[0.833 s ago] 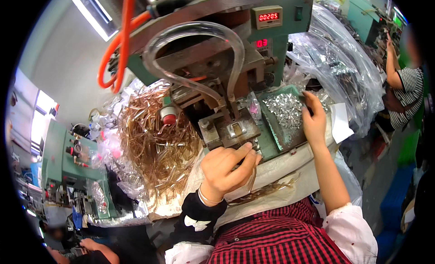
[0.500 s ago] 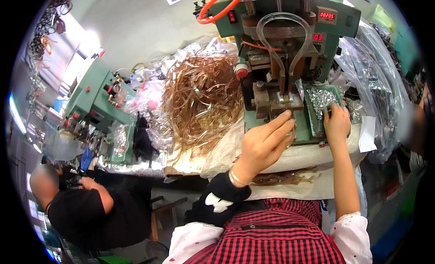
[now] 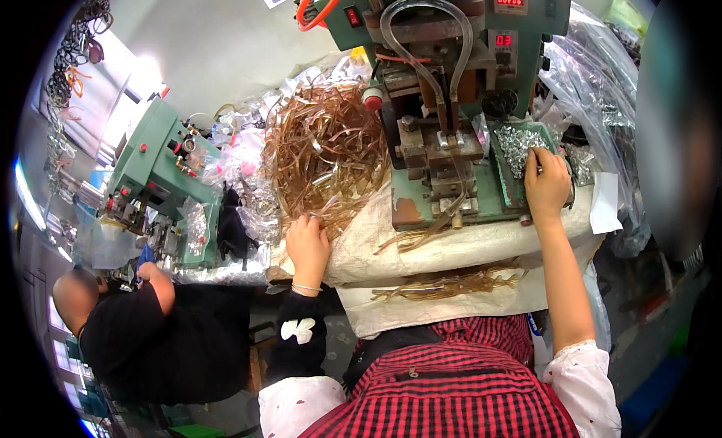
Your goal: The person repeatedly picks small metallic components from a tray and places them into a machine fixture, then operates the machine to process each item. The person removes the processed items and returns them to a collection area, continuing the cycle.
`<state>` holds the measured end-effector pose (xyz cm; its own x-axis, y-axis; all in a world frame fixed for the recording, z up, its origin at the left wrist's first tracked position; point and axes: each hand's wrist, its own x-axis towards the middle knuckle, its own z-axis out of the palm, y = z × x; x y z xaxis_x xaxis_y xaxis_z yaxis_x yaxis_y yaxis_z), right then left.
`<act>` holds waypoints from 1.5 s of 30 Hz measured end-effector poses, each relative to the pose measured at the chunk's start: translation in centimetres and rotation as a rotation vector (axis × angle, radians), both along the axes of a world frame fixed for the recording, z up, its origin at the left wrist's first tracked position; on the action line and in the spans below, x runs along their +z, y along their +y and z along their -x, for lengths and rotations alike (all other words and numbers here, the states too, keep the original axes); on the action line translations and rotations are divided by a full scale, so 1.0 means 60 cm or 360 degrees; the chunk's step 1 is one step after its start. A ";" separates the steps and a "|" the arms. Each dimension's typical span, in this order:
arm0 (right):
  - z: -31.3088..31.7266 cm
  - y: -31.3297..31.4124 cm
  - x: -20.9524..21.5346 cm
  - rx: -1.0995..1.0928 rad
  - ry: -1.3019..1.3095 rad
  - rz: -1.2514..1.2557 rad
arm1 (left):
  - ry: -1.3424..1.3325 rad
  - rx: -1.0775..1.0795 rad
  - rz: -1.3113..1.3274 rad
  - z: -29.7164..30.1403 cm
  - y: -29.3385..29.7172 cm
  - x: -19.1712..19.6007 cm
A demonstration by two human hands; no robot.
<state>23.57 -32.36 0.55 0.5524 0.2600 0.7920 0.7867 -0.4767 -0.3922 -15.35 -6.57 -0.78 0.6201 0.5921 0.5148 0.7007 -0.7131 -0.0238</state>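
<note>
My left hand (image 3: pixel 307 246) reaches to the near edge of a large pile of brown translucent plastic strips (image 3: pixel 327 152). Its fingers curl at the strips; what they hold, if anything, is hidden. At the right, my right hand (image 3: pixel 547 184) has its thumb and fingers pinched together over a green tray (image 3: pixel 509 184) of small silver metal pieces (image 3: pixel 519 146). Anything between those fingertips is too small to make out. Between my hands stands a green press (image 3: pixel 410 201), with a strip (image 3: pixel 460 184) running from its die toward the front edge.
A clear looped tube (image 3: pixel 425 5) hangs on the press. More brown strips (image 3: pixel 451 286) lie on the pale cloth (image 3: pixel 361 306) at my lap. Another person (image 3: pixel 162 340) sits at the left by a second green machine (image 3: pixel 150 156). Clear plastic bags (image 3: pixel 594 99) stand at the right.
My left hand has left the press die and moved left to the strip pile. A strip now shows across the press front. My right hand stays at the tray, fingers over the metal pieces.
</note>
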 end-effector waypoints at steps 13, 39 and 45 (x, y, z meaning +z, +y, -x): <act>0.037 -0.007 0.057 0.0524 0.0908 -0.0365 | -0.0643 -0.0272 0.2370 -0.026 0.003 0.095; 0.106 0.062 0.185 0.1065 0.1265 -0.0346 | -0.0901 -0.1768 0.0186 -0.305 -0.117 0.228; -0.033 -0.004 0.063 0.0309 0.1020 -0.0433 | -0.0801 -0.1819 -0.0100 -0.339 -0.134 0.181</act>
<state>25.54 -32.61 4.35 0.8940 0.2401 0.3784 0.4227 -0.1718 -0.8898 5.00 -14.60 10.06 0.4890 -0.1893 0.8515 -0.3769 -0.9262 0.0106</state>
